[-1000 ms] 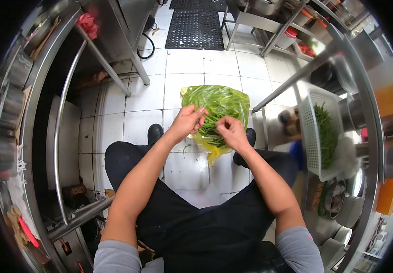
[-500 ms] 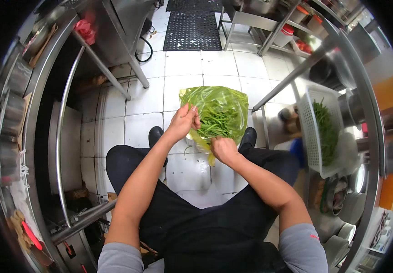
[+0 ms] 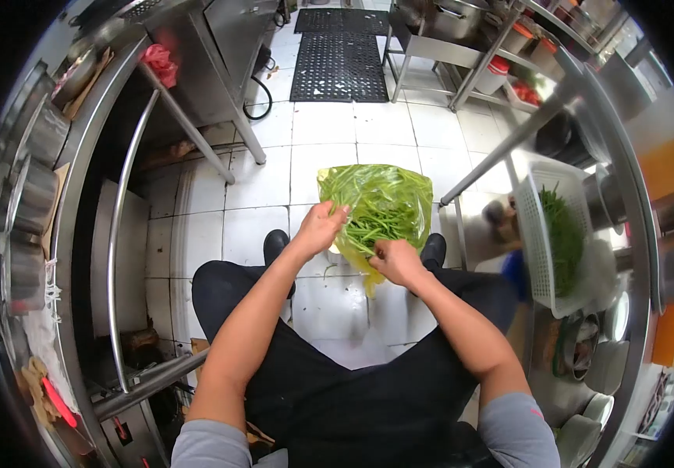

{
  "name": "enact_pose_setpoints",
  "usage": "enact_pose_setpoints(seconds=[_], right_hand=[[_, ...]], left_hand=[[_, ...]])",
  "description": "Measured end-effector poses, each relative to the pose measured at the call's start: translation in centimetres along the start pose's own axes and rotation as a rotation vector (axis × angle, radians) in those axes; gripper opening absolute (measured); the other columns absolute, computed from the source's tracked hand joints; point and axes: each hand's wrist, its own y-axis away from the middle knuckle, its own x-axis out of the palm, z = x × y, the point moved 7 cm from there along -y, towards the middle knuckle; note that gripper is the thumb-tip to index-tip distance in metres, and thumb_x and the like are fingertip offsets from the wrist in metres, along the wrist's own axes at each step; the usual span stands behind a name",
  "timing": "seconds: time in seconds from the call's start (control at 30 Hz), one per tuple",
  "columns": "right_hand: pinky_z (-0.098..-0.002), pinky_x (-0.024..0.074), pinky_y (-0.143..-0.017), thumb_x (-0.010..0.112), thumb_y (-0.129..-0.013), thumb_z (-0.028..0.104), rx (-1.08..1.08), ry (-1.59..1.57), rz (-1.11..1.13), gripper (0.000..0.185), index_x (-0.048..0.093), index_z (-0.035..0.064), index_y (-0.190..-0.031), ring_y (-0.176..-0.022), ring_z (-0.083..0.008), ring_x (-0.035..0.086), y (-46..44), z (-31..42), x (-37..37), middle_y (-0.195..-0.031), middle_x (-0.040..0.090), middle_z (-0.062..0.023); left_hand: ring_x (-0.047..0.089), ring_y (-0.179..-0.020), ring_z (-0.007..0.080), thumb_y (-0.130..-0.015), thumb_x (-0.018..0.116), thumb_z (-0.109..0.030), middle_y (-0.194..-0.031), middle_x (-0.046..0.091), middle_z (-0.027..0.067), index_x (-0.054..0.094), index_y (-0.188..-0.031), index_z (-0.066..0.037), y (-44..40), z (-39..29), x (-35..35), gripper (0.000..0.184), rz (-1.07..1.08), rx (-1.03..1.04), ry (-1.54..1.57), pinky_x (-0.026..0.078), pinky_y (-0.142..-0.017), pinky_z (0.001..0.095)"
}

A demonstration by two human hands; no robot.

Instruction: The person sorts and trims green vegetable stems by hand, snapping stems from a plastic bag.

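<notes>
Between my knees, low above the floor, is a yellow-green plastic bag (image 3: 411, 183) with its mouth spread open toward me. Thin green beans (image 3: 380, 225) lie heaped inside it. My left hand (image 3: 321, 231) is closed on the left edge of the bag, thumb and fingers pressed on the plastic. At the near side of the opening, my right hand (image 3: 399, 262) has its fingers curled in a pinch around the ends of some beans; its fingertips are partly hidden. What supports the bag is mostly covered by it.
To the right, a white plastic basket (image 3: 536, 249) with more green beans stands on a steel shelf. Steel rails (image 3: 122, 234) run along my left side. A black rubber mat (image 3: 337, 69) lies ahead on white floor tiles (image 3: 317, 123). Metal pots (image 3: 33, 195) line the left counter.
The view has tilted slightly, so everything sits lower and further right. My right hand has shifted from the bag's near edge up to the beans; my left hand remains at the bag's left edge.
</notes>
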Motion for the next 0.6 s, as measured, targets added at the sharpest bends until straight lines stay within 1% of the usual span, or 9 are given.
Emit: enact_pose_setpoints(seconds=[0.07,0.1,0.13,0.2,0.23,0.33,0.4,0.47,0.6], right_hand=[[-0.0413,0.0493,-0.061,0.068,-0.077,0.026,0.088,-0.299,0.028,0.024,0.066,0.0025,-0.08,-0.064,-0.0321,0.064,0.0,-1.3,-1.3,-0.071,0.065,-0.0175],[-0.0353,0.0449,-0.056,0.068,-0.079,0.023,0.128,-0.397,0.009,0.022,0.065,0.0012,-0.078,-0.057,-0.0211,0.058,0.0,-1.9,-2.0,-0.065,0.062,-0.0108],[-0.0353,0.0449,-0.056,0.068,-0.079,0.023,0.127,-0.395,0.004,0.022,0.065,0.0012,-0.078,-0.057,-0.0211,0.058,-0.1,-2.2,-2.3,-0.065,0.062,-0.0108],[-0.0293,0.0416,-0.055,0.065,-0.085,0.02,0.185,-0.711,0.068,0.021,0.063,0.0011,-0.076,-0.058,-0.0108,0.052,-0.3,-2.9,-2.2,-0.063,0.059,-0.0028],[-0.0252,0.0376,-0.053,0.063,-0.088,0.019,0.234,-0.882,0.072,0.022,0.062,0.0023,-0.074,-0.058,-0.0061,0.046,0.0,-1.8,-2.8,-0.063,0.054,0.003],[-0.0245,0.0362,-0.053,0.064,-0.088,0.02,0.152,-1.056,0.178,0.021,0.062,0.0041,-0.076,-0.057,-0.0057,0.044,-0.2,-0.8,-1.6,-0.064,0.052,0.0041],[-0.0238,0.0347,-0.052,0.061,-0.09,0.019,0.21,-1.113,0.223,0.018,0.064,0.0051,-0.078,-0.056,-0.0059,0.042,-0.2,-0.4,-0.7,-0.063,0.05,0.0046],[-0.0235,0.0367,-0.053,0.06,-0.09,0.018,0.235,-1.188,0.256,0.016,0.065,0.0062,-0.081,-0.057,-0.0066,0.046,-0.3,-0.4,-0.2,-0.065,0.051,0.0044],[-0.025,0.0408,-0.054,0.06,-0.09,0.016,0.227,-1.059,0.29,0.015,0.066,0.0034,-0.085,-0.059,-0.0081,0.049,-0.5,-0.2,-0.8,-0.064,0.054,0.0012]], left_hand=[[0.031,-0.044,0.0029,-0.096,0.061,-0.028,-0.055,0.038,-0.0077,0.053,-0.085,-0.009,0.8,-0.6,0.6,0.024,0.059,-0.128,-0.073,0.024,-0.038,0.0226],[0.028,-0.044,0.0021,-0.091,0.068,-0.026,-0.054,0.036,-0.0091,0.057,-0.086,-0.009,1.2,-0.9,1.0,0.021,0.071,-0.159,-0.034,0.022,-0.039,0.0232],[0.028,-0.044,0.0021,-0.091,0.068,-0.026,-0.054,0.036,-0.0091,0.057,-0.086,-0.009,1.2,-0.7,1.3,0.021,0.072,-0.154,-0.035,0.022,-0.039,0.0232],[0.028,-0.044,0.0024,-0.091,0.068,-0.023,-0.055,0.037,-0.0097,0.063,-0.095,-0.007,1.3,0.1,2.9,0.018,0.179,-0.206,0.107,0.021,-0.04,0.0234],[0.028,-0.045,0.0024,-0.092,0.068,-0.023,-0.057,0.04,-0.0098,0.066,-0.107,-0.005,1.6,0.0,3.7,0.023,0.219,-0.193,0.116,0.021,-0.042,0.0227],[0.029,-0.047,0.002,-0.093,0.066,-0.023,-0.059,0.044,-0.0091,0.067,-0.11,-0.005,1.7,-0.1,5.2,0.025,0.253,-0.113,0.173,0.023,-0.043,0.0219],[0.03,-0.048,0.0017,-0.094,0.065,-0.024,-0.061,0.046,-0.0088,0.067,-0.109,-0.005,1.9,-0.4,5.6,0.024,0.286,-0.114,0.242,0.024,-0.044,0.0213],[0.032,-0.048,0.0016,-0.093,0.066,-0.024,-0.061,0.047,-0.009,0.068,-0.105,-0.005,2.0,-0.9,5.6,0.022,0.335,-0.084,0.273,0.025,-0.044,0.021],[0.034,-0.049,0.0011,-0.092,0.068,-0.023,-0.06,0.048,-0.0096,0.069,-0.097,-0.005,1.8,-1.3,4.4,0.018,0.236,-0.035,0.166,0.025,-0.045,0.0212]])
